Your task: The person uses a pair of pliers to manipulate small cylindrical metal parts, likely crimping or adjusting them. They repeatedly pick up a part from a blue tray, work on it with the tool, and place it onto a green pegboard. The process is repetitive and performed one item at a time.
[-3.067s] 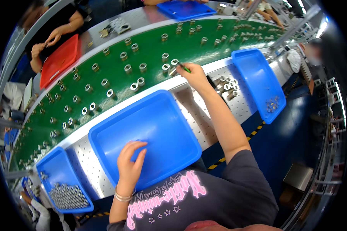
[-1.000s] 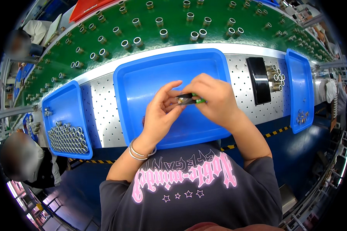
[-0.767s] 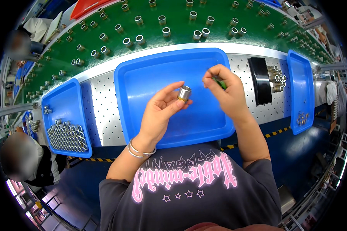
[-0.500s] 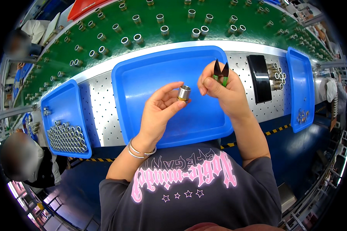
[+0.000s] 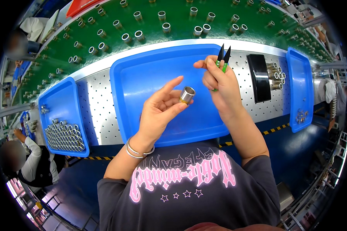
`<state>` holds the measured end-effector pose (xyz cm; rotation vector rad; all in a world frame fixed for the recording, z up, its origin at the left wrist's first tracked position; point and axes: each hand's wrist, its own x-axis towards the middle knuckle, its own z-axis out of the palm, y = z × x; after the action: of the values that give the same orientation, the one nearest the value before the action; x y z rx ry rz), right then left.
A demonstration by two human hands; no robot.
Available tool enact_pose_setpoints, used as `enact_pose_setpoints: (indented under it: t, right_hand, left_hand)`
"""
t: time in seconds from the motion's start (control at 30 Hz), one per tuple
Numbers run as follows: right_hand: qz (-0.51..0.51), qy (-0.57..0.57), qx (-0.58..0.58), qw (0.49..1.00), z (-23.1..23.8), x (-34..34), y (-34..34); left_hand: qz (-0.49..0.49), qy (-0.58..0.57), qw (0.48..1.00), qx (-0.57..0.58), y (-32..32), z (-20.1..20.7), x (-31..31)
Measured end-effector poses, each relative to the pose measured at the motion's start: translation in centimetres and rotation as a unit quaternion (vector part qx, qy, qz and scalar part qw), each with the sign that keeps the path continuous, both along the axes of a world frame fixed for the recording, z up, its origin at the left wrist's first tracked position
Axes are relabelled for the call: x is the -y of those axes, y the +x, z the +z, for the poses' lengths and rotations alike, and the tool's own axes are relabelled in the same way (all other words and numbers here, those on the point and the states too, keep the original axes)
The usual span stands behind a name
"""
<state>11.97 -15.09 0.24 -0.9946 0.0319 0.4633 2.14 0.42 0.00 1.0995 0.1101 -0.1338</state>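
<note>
My left hand point(image 5: 160, 109) pinches a short shiny metal sleeve point(image 5: 187, 94) between thumb and fingers. The sleeve is tilted, its open end up, and a yellowish band shows at its lower end. To the right, my right hand point(image 5: 221, 79) is closed round a pair of thread snips point(image 5: 223, 61) with black blades and green handles. The blades point away from me and stand apart. My right index finger sticks out toward the left. Both hands are over a large blue tray point(image 5: 121, 100), apart from each other.
At the left, a blue tray point(image 5: 82, 115) holds rows of metal sleeves point(image 5: 63, 135). A black phone-like slab point(image 5: 259, 79) lies right of the big tray, beside several sleeves point(image 5: 279, 77). Farther right, another blue tray point(image 5: 293, 96) contains small bits. Sleeves stand on the green belt point(image 5: 150, 29) beyond.
My right hand has turned and the snips now point up more, with the index finger stretched out. The sleeve in my left hand has tilted and shifted slightly right. A co-worker at left raised an arm.
</note>
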Motion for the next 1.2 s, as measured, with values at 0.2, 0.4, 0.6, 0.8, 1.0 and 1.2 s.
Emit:
enact_pose_setpoints:
  t: [0.2,0.4,0.6,0.8,1.0,1.2]
  right_hand:
    - [-0.018,0.036,-0.06,0.997,-0.2,0.8,-0.6]
    - [-0.043,0.049,-0.022,0.998,0.5,2.3,-0.6]
    - [-0.033,0.049,0.185,0.981,3.0,3.0,-1.2]
    - [0.038,0.037,0.26,0.964,4.9,2.2,-1.6]
    - [0.093,0.03,0.281,0.955,6.1,0.5,-1.9]
    - [0.08,-0.005,0.303,0.95,7.0,-0.4,-1.6]
  left_hand:
    - [-0.039,-0.041,0.998,-0.02,-0.2,-0.4,-0.1]
    - [-0.045,-0.144,0.986,-0.078,-0.2,-0.2,-0.8]
    - [0.001,-0.158,0.982,-0.107,-0.1,-0.4,-0.7]
    - [0.016,-0.142,0.984,-0.103,0.0,-0.3,-0.7]
    - [0.024,-0.091,0.992,-0.08,-0.2,-0.5,-0.6]
    - [0.002,-0.007,0.999,-0.036,-0.3,-1.1,-0.5]
